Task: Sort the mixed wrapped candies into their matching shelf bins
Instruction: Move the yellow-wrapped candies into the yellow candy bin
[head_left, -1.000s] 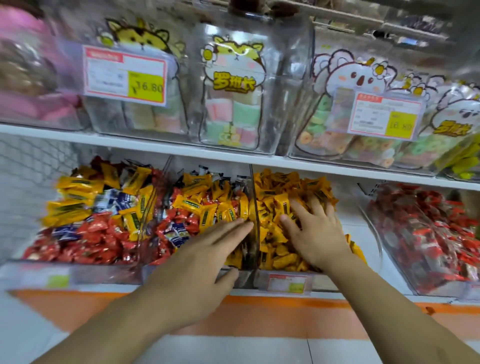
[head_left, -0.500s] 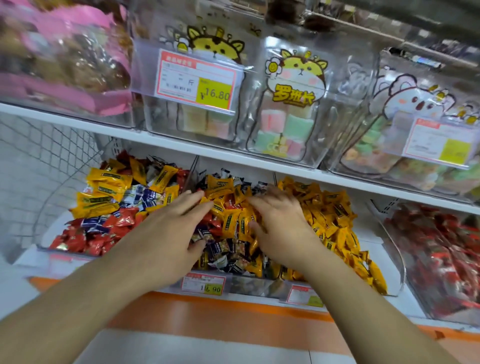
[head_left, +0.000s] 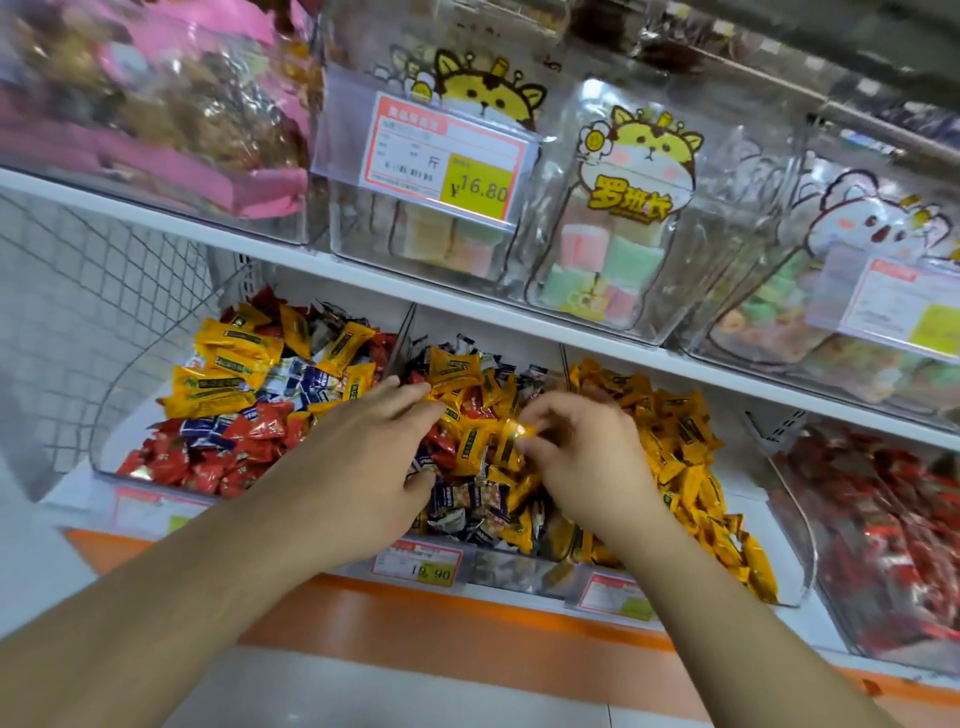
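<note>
— Where are your hands?

— Both are over the middle bin on the lower shelf. My right hand pinches a yellow candy between thumb and the tips of my fingers. It sits just above the pile in that bin.

— And the left one?

— My left hand lies on the candies with its fingers out almost straight. The fingertips touch yellow wrappers near the divider. I think it holds nothing, but my palm hides what is under it.

— What is in the bins?

— The middle bin has yellow, red and dark blue candies all mixed. The left bin is mixed too, with yellow on top and red at the front. The bin to the right holds only yellow ones. The far right bin is full of red ones, a bit blurry.

— Anything up higher?

— Clear bags with cartoon animals and a price tag reading 16.80.
</note>
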